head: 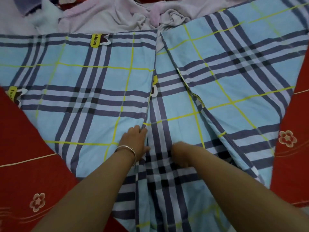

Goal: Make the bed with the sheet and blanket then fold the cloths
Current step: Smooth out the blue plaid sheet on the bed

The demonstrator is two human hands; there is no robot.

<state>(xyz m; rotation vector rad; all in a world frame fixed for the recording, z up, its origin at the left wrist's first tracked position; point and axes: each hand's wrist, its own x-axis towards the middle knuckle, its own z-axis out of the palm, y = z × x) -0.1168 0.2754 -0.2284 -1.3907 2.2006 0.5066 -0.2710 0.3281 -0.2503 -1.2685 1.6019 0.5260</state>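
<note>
Red bed cover [25, 139] with flower print at the bed's left edge. Blue plaid sheet [83, 84] spread across the bed's middle, both side flaps folded inward. Left hand [135, 139], bangle [127, 150] at the wrist, arm extended: grip lies flat, fingers on the left flap's folded edge. Right hand [179, 154] on the centre strip: blurred, grip state cannot be told. Pale pink cloths [108, 15] bunched at the far edge.
</note>
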